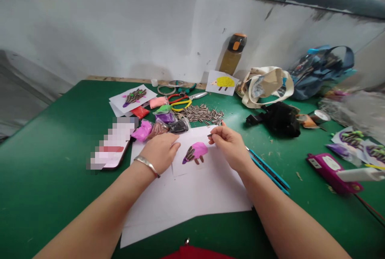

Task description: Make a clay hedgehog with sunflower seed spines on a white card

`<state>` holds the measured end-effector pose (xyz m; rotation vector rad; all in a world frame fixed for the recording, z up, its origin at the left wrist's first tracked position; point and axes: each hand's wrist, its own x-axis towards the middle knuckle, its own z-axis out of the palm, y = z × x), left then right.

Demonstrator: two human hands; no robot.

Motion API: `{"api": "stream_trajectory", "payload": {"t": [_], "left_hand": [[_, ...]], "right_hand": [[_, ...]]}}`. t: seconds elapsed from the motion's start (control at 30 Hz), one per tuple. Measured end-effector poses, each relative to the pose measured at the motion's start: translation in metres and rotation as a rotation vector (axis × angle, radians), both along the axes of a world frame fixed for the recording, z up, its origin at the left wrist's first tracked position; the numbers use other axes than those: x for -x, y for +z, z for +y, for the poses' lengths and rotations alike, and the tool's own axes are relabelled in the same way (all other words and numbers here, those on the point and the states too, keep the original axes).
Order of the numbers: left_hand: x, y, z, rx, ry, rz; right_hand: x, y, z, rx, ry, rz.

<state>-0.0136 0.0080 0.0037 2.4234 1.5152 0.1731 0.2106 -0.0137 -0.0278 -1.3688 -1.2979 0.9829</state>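
I have the left grip [161, 150] spread on the white paper [216, 191], seemingly steadying it beside the pink figure [199, 150] there, while the right grip [227, 143] pinches a dark seed [209, 135], loose seeds [200, 114] piled handily beyond.

Lighting moderate, diffuse; glare at far right. Soft shadows on wall [105, 30]. Edges stretched, blurred. Phone [120, 146] pixelated.
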Motion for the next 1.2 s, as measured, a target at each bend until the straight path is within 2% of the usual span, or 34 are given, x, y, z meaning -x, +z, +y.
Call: {"api": "stream_trajectory", "payload": {"t": [0.23, 0.4, 0.53, 0.67, 0.77, 0.93, 1.13, 1.2], "left_hand": [[0.002, -0.003, 0.006, 0.003, 0.031, 0.027], [0.001, -0.003, 0.006, -0.009, -0.059, 0.087], [0.0, -0.003, 0.006, -0.013, -0.098, 0.111], [-0.001, -0.003, 0.005, -0.014, -0.107, 0.113], [-0.001, -0.004, 0.005, -0.015, -0.072, 0.099], [0.001, -0.004, 0.007, -0.026, 0.069, -0.014], [0.006, -0.002, 0.009, 0.007, 0.129, -0.075], [0.008, -0.001, 0.01, 0.02, 0.147, -0.075]], "right_hand": [[-0.004, 0.004, -0.001, 0.047, -0.048, 0.148], [-0.009, 0.01, 0.001, 0.206, -0.063, 0.293], [-0.013, 0.008, 0.004, 0.166, -0.123, 0.289], [-0.013, 0.005, 0.006, 0.146, -0.08, 0.277], [-0.014, 0.007, 0.006, 0.138, -0.091, 0.318], [-0.021, 0.017, 0.005, 0.176, -0.216, 0.525], [-0.015, 0.016, 0.004, 0.278, -0.11, 0.62], [-0.015, 0.013, 0.005, 0.266, -0.121, 0.618]]}}
